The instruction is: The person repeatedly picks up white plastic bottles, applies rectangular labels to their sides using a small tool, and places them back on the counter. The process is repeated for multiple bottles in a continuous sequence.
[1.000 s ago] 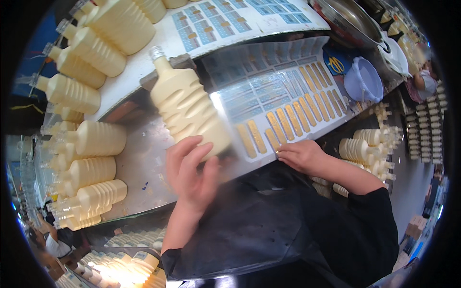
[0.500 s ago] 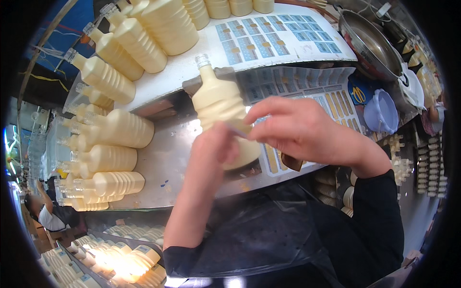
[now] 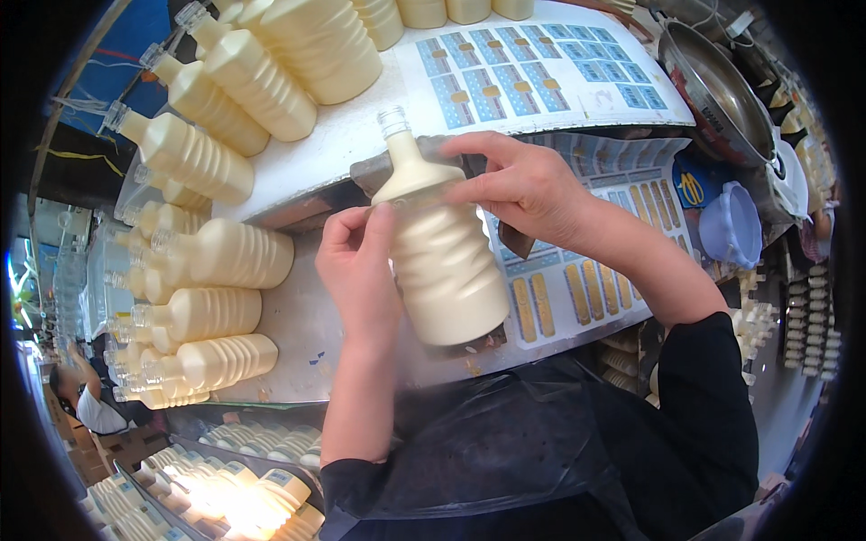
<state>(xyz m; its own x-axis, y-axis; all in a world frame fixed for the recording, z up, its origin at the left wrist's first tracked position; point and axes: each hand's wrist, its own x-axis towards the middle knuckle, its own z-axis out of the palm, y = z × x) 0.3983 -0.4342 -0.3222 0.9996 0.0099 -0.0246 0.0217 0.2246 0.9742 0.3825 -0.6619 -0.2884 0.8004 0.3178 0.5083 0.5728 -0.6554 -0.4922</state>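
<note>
You're in black here: loose right sleeve ending around the elbow, left sleeve to match, a creased, faintly shiny apron across your front, and left hand, right hand and forearms bare.

At centre we see a smooth, softly glossy bottle over a metallic-looking bench, foil-like gold labels at right, a shiny metal pan and a smooth plastic bucket at upper right.

The metal bench bears cream bottles and label sheets.
</note>
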